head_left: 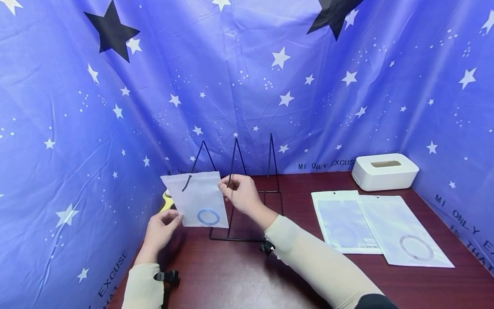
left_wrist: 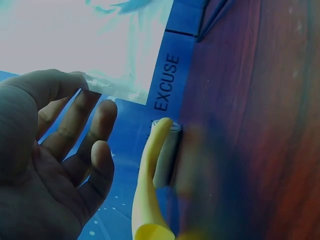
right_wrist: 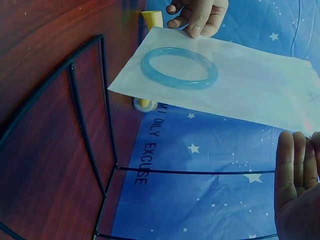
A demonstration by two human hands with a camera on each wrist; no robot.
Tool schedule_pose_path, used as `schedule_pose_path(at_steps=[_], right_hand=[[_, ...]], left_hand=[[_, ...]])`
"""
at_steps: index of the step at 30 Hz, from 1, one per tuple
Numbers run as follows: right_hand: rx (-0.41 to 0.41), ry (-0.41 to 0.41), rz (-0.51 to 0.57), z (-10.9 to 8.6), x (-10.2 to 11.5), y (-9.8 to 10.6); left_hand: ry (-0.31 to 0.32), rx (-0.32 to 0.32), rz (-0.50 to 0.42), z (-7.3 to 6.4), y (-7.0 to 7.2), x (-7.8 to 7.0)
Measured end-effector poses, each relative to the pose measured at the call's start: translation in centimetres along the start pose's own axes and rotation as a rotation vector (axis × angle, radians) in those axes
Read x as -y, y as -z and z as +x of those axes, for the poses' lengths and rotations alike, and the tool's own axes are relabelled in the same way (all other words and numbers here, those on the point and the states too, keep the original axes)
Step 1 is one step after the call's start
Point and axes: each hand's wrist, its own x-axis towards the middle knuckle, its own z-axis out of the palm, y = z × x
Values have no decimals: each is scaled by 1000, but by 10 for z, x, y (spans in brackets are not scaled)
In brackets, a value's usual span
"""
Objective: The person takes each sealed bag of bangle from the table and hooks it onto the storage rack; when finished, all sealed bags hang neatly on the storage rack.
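Observation:
A flat white pouch (head_left: pixel 198 199) with a light blue bangle (head_left: pixel 208 216) showing in it hangs upright between my hands. My left hand (head_left: pixel 160 231) pinches its lower left edge between thumb and fingers, the other fingers loosely bent. My right hand (head_left: pixel 243 195) pinches its upper right edge. Behind and beside the pouch stands a black wire rack (head_left: pixel 236 154) with three pointed loops. The end of the left loop shows over the pouch's upper part; whether it goes through a hole I cannot tell. In the right wrist view the bangle (right_wrist: pixel 150 70) is plain through the pouch.
Two more white pouches overlap on the table at right, one (head_left: pixel 341 221) partly under the other (head_left: pixel 405 229). A white tissue box (head_left: pixel 386 171) stands at the back right. A yellow curved handle (left_wrist: pixel 150 185) beside a pale roll (left_wrist: pixel 167 155) lies behind my left hand. Starry blue curtains enclose the table.

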Motion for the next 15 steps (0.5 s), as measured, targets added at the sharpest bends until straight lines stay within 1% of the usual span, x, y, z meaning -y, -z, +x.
schedule_pose_path(at_steps=[4,7,11,15], right_hand=[[-11,-25,3,6,-2,0],[-19,-42,-5,10,-3,0],[-27,-42,-13,15,-5,1],[-34,-42,-29,21,-7,1]], left_hand=[[-1,-11,42,10,0,-1],[-2,-26,57,15,0,-2],[0,-44,71,22,-2,-3],[15,-59,97,29,-4,-4]])
